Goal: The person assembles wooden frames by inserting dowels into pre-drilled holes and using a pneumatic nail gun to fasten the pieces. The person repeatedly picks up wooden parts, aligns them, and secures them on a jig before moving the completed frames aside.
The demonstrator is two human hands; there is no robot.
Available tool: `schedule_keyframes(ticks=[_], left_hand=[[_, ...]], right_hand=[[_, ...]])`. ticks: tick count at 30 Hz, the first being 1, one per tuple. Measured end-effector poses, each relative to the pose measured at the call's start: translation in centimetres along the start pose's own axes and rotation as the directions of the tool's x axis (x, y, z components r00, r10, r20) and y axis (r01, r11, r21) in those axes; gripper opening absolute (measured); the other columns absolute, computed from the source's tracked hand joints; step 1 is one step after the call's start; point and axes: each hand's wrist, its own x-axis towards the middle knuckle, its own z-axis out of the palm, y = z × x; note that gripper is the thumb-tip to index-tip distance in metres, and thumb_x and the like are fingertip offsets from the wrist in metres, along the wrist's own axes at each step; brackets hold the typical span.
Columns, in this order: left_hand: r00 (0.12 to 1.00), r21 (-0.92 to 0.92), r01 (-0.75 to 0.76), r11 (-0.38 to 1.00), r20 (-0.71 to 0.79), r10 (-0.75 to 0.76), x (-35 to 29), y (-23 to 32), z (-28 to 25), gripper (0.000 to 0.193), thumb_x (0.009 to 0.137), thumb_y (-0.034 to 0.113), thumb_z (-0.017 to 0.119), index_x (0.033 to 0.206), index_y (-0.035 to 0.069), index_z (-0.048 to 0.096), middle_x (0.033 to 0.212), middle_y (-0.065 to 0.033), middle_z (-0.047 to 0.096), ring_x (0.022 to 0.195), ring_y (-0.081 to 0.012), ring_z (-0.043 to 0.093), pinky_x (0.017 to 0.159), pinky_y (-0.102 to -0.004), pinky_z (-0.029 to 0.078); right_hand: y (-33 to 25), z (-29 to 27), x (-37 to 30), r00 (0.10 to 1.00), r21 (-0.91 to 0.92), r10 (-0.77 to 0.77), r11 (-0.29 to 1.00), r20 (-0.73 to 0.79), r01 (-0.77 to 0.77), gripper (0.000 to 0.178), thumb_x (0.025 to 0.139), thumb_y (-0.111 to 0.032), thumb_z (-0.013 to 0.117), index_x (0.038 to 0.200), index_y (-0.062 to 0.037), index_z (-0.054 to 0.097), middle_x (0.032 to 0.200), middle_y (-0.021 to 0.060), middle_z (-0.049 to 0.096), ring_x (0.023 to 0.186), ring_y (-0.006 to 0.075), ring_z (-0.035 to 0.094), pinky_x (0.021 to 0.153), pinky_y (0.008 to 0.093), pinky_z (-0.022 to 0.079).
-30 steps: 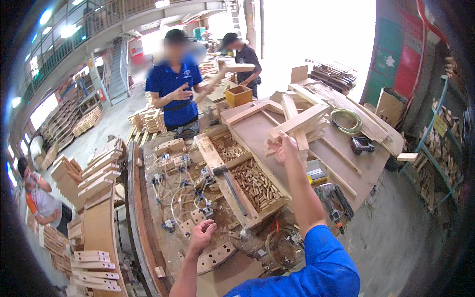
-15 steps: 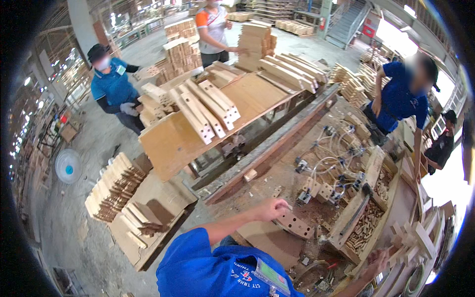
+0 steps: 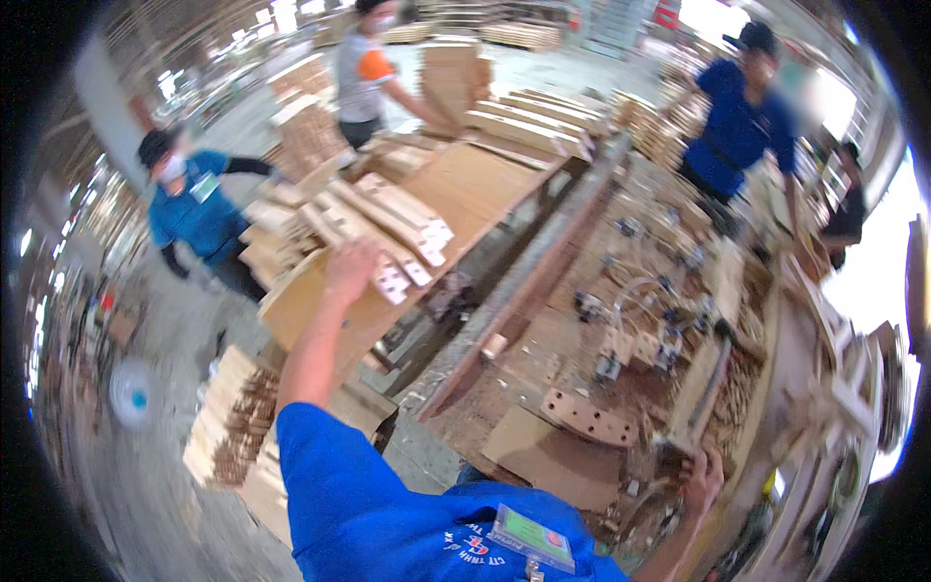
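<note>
My left arm stretches out to the far left. Its hand (image 3: 351,272) rests against the nearest pale wooden rail (image 3: 391,283), which has drilled holes in its end and lies in a row with similar rails on the brown board (image 3: 495,184). Motion blurs its fingers, so their grip is unclear. My right hand (image 3: 704,479), fingers bent and apart, is beside the near end of the wooden trough (image 3: 690,412), with nothing visible in it. Between my arms, a curved wooden piece (image 3: 589,418) with several drilled holes lies on the bench, by a flat cardboard sheet (image 3: 548,456).
Tubes and fittings (image 3: 640,310) crowd the bench's middle. Dowels (image 3: 742,388) fill the trough. A long beam (image 3: 524,291) edges the bench. Wooden stacks (image 3: 228,417) stand left. Co-workers stand far left (image 3: 199,209), at the back (image 3: 367,82) and far right (image 3: 732,126).
My left hand has left the curved drilled piece and swung far left to the rails. My right hand has moved slightly left and up toward the trough's near end. The view has shifted.
</note>
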Motion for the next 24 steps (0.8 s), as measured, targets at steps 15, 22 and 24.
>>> schedule_keyframes(ticks=[15, 22, 24], left_hand=[[0.84, -0.494, -0.497, 0.714, -0.068, 0.538, -6.3, 18.4, -8.4, 0.061, 0.069, 0.016, 0.079, 0.123, 0.003, 0.054, 0.113, -0.02, 0.057, 0.113, -0.042, 0.056, 0.105, -0.0548, 0.046], [0.722, -0.7, -0.536, 0.471, -0.091, 0.686, -11.3, 37.9, -10.6, 0.074, 0.087, 0.056, 0.08, 0.132, 0.003, 0.056, 0.099, -0.0137, 0.062, 0.09, -0.0332, 0.06, 0.075, -0.0466, 0.053], [0.733, -0.743, -0.486, 0.459, -0.061, 0.677, -13.5, 41.2, -9.3, 0.072, 0.087, 0.051, 0.081, 0.132, 0.002, 0.056, 0.101, -0.0142, 0.062, 0.09, -0.0338, 0.061, 0.076, -0.0464, 0.053]], right_hand=[[4.3, -4.1, 1.1, 0.98, -0.161, 0.09, 0.98, -0.178, -0.119, 0.032, 0.098, -0.024, 0.071, 0.12, -0.0008, 0.073, 0.093, 0.0113, 0.077, 0.082, 0.0184, 0.075, 0.078, 0.0349, 0.06], [7.6, -5.7, 15.1, 0.97, -0.475, -0.002, 0.872, -0.245, -0.118, 0.031, 0.093, -0.029, 0.07, 0.114, -0.0065, 0.075, 0.103, 0.0192, 0.078, 0.101, 0.037, 0.074, 0.091, 0.0472, 0.058], [7.3, -4.0, 18.7, 0.977, -0.559, 0.056, 0.813, -0.207, -0.165, 0.03, 0.092, -0.028, 0.068, 0.111, -0.0066, 0.075, 0.109, 0.0217, 0.076, 0.106, 0.0413, 0.071, 0.096, 0.0519, 0.055]])
